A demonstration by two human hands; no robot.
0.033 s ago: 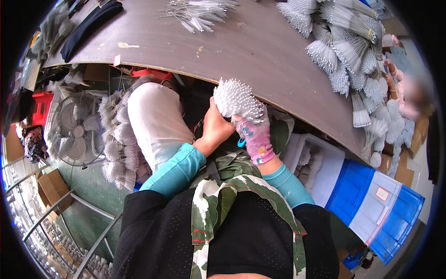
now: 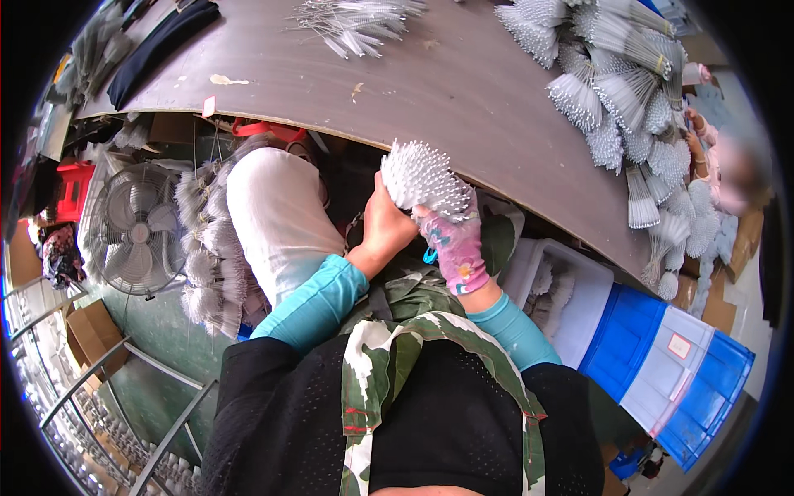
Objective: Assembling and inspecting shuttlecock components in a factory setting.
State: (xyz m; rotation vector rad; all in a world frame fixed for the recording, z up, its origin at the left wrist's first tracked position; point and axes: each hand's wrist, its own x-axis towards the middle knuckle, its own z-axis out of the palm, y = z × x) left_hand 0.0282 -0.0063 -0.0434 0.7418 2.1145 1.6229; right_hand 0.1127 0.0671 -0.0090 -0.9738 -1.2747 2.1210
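Observation:
Both my hands hold up a thick bundle of thin white-bristled brushes (image 2: 423, 180) at the near edge of the table, its white-dotted ends fanned upward in a dome. My bare left hand (image 2: 385, 221) wraps round the bundle's left side, thumb toward the right hand. On the other side, my right hand (image 2: 447, 236), in a pink flowered glove, grips it low down. A small blue ring-like piece (image 2: 429, 255) hangs by the right wrist. The lower part of the bundle is hidden by my hands.
Many similar brush bundles (image 2: 624, 91) are heaped on the table's right side; loose brushes (image 2: 351, 25) lie at its far edge. A floor fan (image 2: 139, 227) and hanging brush bundles (image 2: 219, 240) stand left. Plastic bins (image 2: 628, 331) are on the right, a person (image 2: 715, 165) beyond.

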